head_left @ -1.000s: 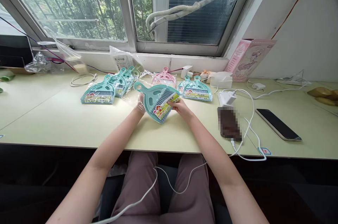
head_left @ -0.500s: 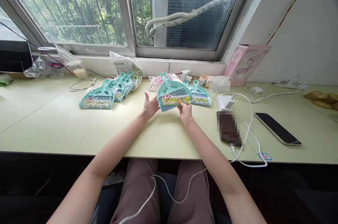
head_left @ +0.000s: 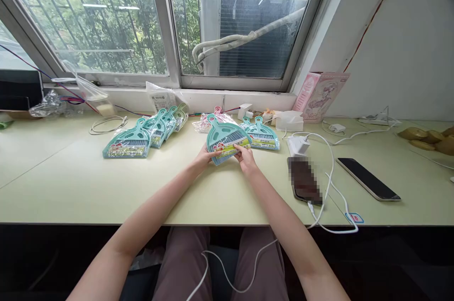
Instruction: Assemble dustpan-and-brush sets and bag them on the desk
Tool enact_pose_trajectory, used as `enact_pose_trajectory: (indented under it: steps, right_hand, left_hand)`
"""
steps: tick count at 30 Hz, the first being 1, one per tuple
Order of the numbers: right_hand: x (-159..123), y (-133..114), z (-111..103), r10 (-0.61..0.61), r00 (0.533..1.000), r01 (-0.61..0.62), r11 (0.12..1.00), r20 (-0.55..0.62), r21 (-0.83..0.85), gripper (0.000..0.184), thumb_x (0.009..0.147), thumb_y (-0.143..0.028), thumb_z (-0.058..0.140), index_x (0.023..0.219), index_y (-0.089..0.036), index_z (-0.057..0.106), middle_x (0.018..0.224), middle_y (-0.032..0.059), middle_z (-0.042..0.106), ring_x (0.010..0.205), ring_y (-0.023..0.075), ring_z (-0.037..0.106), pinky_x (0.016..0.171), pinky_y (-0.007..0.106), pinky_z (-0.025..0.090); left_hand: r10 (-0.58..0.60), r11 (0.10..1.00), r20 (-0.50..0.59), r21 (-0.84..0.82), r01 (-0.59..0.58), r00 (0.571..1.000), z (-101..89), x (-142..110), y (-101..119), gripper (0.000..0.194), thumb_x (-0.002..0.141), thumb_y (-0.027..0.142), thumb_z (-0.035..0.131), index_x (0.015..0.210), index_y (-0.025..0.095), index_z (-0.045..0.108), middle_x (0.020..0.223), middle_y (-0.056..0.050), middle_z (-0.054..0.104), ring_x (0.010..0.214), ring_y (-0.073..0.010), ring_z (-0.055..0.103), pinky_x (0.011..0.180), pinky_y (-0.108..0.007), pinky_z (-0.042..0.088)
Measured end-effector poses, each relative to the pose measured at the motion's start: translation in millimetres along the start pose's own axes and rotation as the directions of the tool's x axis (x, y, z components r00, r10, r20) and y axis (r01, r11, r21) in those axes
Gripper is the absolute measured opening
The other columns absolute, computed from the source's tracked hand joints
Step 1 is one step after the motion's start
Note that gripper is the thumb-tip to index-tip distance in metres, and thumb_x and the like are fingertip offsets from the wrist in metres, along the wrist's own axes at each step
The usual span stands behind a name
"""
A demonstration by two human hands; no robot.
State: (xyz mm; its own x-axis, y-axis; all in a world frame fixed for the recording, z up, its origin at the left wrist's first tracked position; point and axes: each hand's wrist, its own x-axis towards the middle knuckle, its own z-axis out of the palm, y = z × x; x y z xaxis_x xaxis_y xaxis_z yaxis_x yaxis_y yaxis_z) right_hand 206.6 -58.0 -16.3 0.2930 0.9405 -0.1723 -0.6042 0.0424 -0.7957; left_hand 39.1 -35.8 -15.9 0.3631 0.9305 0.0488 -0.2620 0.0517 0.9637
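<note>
A teal dustpan and brush set (head_left: 225,136) with a yellow-green label is held up over the table, tilted, its handle pointing away from me. My left hand (head_left: 205,155) grips its lower left corner, thumb on the front. On its lower right side my right hand (head_left: 244,156) is closed, thumb over the label; the fingers behind are hidden. Just beyond lie more wrapped teal dustpan sets (head_left: 264,136) to the right and a pink wrapped one (head_left: 201,123) behind. Several wrapped dustpan sets (head_left: 129,142) overlap in a row to the left.
On the right of the pale table (head_left: 142,201) are a charger (head_left: 298,144), a cabled phone (head_left: 305,180), another phone (head_left: 369,179) and a pink box (head_left: 321,97). A white cable crosses my lap. The window (head_left: 173,22) stands behind the table.
My left hand, spread beside the dustpan set before, has closed on its left corner. The set is tilted slightly more. The whole view has shifted a little.
</note>
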Motion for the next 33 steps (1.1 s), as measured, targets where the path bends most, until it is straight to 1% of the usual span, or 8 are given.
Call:
enact_pose_trajectory:
  steps: [5, 14, 17, 20, 24, 27, 30, 33]
  right_hand:
    - [2, -1, -4, 0.034, 0.999, -0.034, 0.999, -0.038, 0.002, 0.015, 0.076, -0.015, 0.074, 0.087, -0.018, 0.064, 0.082, 0.0015, 0.074, 0.073, 0.0143, 0.071, 0.067, 0.024, 0.06]
    - [0, -10, -7, 0.086, 0.989, -0.089, 0.996, -0.123, -0.019, 0.022, 0.075, -0.021, 0.08, 0.089, -0.018, 0.063, 0.081, 0.0019, 0.074, 0.07, 0.0149, 0.069, 0.064, 0.027, 0.059]
    - [1, -13, -8, 0.085, 0.988, -0.09, 0.995, -0.126, -0.04, 0.023, 0.075, -0.022, 0.079, 0.088, -0.019, 0.061, 0.081, 0.0023, 0.074, 0.069, 0.0148, 0.069, 0.06, 0.025, 0.058]
    - [1, -17, -7, 0.108, 0.988, -0.115, 0.991, -0.11, -0.065, 0.017, 0.078, -0.019, 0.074, 0.086, -0.019, 0.06, 0.078, 0.002, 0.073, 0.066, 0.0144, 0.068, 0.059, 0.024, 0.058]
    - [1, -16, -2, 0.051, 0.998, -0.05, 0.999, 0.045, -0.018, 0.016, 0.076, -0.013, 0.068, 0.087, -0.02, 0.059, 0.084, 0.0005, 0.073, 0.076, 0.0141, 0.07, 0.072, 0.025, 0.06]
    - [1, -10, 0, -0.022, 0.996, 0.02, 1.0, 0.082, 0.017, 0.022, 0.072, -0.011, 0.069, 0.089, -0.022, 0.059, 0.09, -0.0006, 0.073, 0.086, 0.0148, 0.07, 0.082, 0.027, 0.06]
    - [2, -8, 1, -0.024, 0.998, 0.021, 0.999, 0.059, 0.047, 0.021, 0.072, -0.01, 0.067, 0.089, -0.022, 0.06, 0.091, 0.0002, 0.074, 0.089, 0.0155, 0.071, 0.085, 0.029, 0.059]
    - [1, -13, 1, -0.073, 0.996, 0.068, 0.993, 0.047, 0.092, 0.022, 0.072, -0.009, 0.065, 0.09, -0.021, 0.061, 0.095, 0.0012, 0.074, 0.093, 0.016, 0.07, 0.087, 0.029, 0.059]
  left_hand:
    - [-0.042, 0.996, 0.007, 0.075, 0.041, 0.999, 1.4, -1, 1, 0.074, 0.048, 0.027, 0.091, 0.112, 0.019, 0.055, 0.118, -0.011, 0.067, 0.115, -0.034, 0.062, 0.094, -0.046, 0.052]
    - [0.036, 0.97, 0.123, 0.236, -0.064, 0.992, 9.5, -9, 8, 0.081, 0.057, 0.031, 0.087, 0.126, 0.022, 0.044, 0.123, -0.012, 0.064, 0.114, -0.0314, 0.061, 0.092, -0.045, 0.052]
    - [0.025, 0.963, 0.131, 0.263, -0.059, 0.991, 9.4, -11, 7, 0.078, 0.06, 0.033, 0.085, 0.125, 0.023, 0.043, 0.122, -0.012, 0.063, 0.108, -0.0313, 0.062, 0.082, -0.042, 0.055]
    - [0.02, 0.962, 0.087, 0.268, -0.042, 0.996, 8.0, -10, 4, 0.078, 0.061, 0.033, 0.084, 0.126, 0.024, 0.042, 0.118, -0.011, 0.063, 0.103, -0.0304, 0.063, 0.075, -0.039, 0.055]
    - [0.083, 0.966, 0.032, 0.242, -0.089, 0.996, 5.0, -7, 3, 0.081, 0.06, 0.032, 0.082, 0.129, 0.024, 0.041, 0.118, -0.009, 0.062, 0.103, -0.0283, 0.062, 0.075, -0.037, 0.054]
    - [0.107, 0.96, 0.031, 0.257, -0.112, 0.994, 2.0, -5, 8, 0.087, 0.06, 0.033, 0.082, 0.135, 0.024, 0.039, 0.117, -0.009, 0.062, 0.103, -0.0293, 0.062, 0.075, -0.038, 0.054]
    - [0.118, 0.957, 0.079, 0.256, -0.135, 0.99, 1.3, -5, 13, 0.092, 0.061, 0.035, 0.084, 0.139, 0.025, 0.036, 0.123, -0.011, 0.061, 0.11, -0.0309, 0.061, 0.079, -0.038, 0.054]
    - [0.102, 0.962, 0.201, 0.23, -0.148, 0.974, 5.0, -7, 17, 0.094, 0.063, 0.034, 0.085, 0.141, 0.025, 0.032, 0.129, -0.015, 0.059, 0.108, -0.0305, 0.063, 0.077, -0.036, 0.054]
